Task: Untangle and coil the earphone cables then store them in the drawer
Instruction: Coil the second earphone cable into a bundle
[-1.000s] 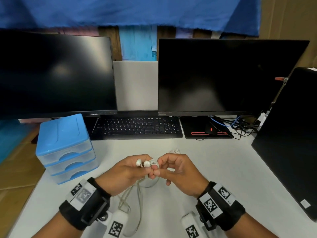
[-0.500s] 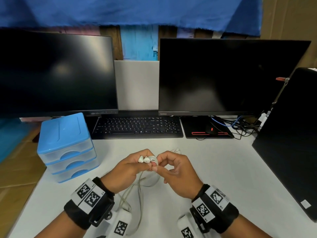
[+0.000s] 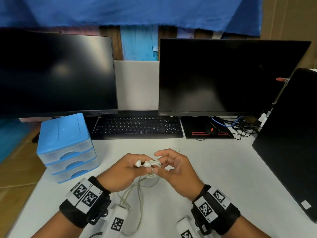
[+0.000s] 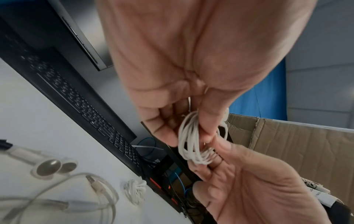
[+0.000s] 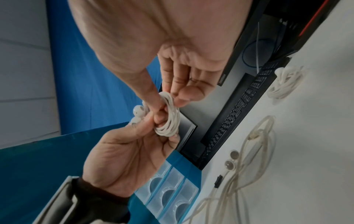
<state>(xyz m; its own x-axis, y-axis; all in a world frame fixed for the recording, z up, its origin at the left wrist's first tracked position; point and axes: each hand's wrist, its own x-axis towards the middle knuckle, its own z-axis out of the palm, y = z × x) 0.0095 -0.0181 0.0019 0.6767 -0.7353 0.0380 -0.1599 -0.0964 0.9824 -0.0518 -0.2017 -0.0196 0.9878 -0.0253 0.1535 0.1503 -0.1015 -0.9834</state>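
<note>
Both hands pinching white earphone coil, above desk

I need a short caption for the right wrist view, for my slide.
Both hands, left hand and right hand, hold a white earphone coil above the desk.

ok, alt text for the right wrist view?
Two hands hold a small coil of white earphone cable: the left hand grips it, the right hand pinches its top. Below lie a loose earphone cable, another coiled earphone and closed blue drawers.
</note>
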